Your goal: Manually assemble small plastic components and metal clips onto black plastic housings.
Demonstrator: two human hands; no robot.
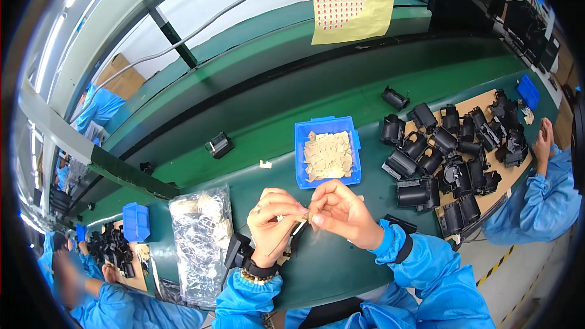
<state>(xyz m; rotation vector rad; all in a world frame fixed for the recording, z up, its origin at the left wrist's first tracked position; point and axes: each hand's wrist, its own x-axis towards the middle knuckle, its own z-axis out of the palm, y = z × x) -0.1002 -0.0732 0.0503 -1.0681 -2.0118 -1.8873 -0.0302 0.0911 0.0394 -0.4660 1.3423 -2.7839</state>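
In front of me, above the green table (359, 268), my left hand (272, 224) and my right hand (342, 213) meet fingertip to fingertip. Both are closed in a pinch around a small tan piece (309, 217), mostly covered by the fingers, so its kind does not show. A pale narrow strip (298, 226) shows just below the left fingertips. Partly hidden under my hands lies a black part (295, 245). Just beyond the hands stands a blue bin (297, 157) filled with flat beige pieces (329, 155).
Several black plastic housings (445, 140) crowd a brown board on the right. A clear plastic bag (201, 244) lies to the left. Single housings (219, 145) rest farther back. Co-workers in blue sleeves (536, 189) sit at both sides. A yellow sticker sheet (353, 6) hangs ahead.
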